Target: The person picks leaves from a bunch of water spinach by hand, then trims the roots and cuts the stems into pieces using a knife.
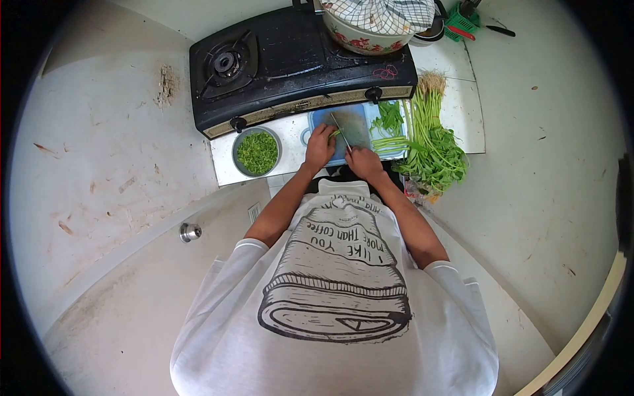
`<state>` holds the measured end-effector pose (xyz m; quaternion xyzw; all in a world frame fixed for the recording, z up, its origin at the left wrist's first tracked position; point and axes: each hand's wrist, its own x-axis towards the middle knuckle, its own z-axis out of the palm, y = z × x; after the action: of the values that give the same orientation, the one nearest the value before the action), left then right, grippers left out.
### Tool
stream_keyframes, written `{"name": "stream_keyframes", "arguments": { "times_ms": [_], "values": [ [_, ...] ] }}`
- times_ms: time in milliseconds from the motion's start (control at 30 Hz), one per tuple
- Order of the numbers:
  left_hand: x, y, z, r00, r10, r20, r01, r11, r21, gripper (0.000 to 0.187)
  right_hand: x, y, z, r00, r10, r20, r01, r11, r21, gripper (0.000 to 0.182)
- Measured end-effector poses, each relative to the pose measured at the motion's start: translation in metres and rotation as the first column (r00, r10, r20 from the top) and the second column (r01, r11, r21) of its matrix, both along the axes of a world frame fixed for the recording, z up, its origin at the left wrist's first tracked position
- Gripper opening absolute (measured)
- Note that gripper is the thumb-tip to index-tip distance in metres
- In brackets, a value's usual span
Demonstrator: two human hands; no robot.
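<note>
My right hand is closed around the handle of a knife, whose blade points away over a blue cutting board. On the board's left side my left hand is closed on green stalks, which show only as a small bit beside the blade. More cut stalks and some loose leaves lie on the board's right part. A grey bowl of finely chopped greens stands to the left. Right of the board rests a large bunch of leafy greens with roots.
A black gas stove stands behind the board. On its right side is a flowered pot covered by a checked cloth. A green basket with utensils sits at the back right, near a black-handled tool.
</note>
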<state>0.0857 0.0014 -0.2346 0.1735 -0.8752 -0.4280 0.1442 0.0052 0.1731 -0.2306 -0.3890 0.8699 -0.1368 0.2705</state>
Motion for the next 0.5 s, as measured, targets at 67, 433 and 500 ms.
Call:
{"name": "stream_keyframes", "arguments": {
  "times_ms": [67,433,500],
  "values": [
    [0.0,-0.001,-0.001,1.0,0.001,0.004,-0.001,1.0,0.004,0.027,-0.001,-0.005,-0.013,1.0,-0.016,-0.018,0.015,1.0,-0.024,0.048],
    [0.001,0.001,0.0,1.0,0.021,-0.004,-0.021,1.0,-0.015,0.028,0.002,0.008,0.01,0.998,-0.058,0.021,0.057,0.997,0.05,0.049],
    [0.001,0.0,0.001,1.0,0.018,-0.004,-0.018,1.0,-0.019,0.028,0.002,0.008,0.006,0.999,-0.049,0.011,0.049,0.999,0.023,0.048]
  ]
}}
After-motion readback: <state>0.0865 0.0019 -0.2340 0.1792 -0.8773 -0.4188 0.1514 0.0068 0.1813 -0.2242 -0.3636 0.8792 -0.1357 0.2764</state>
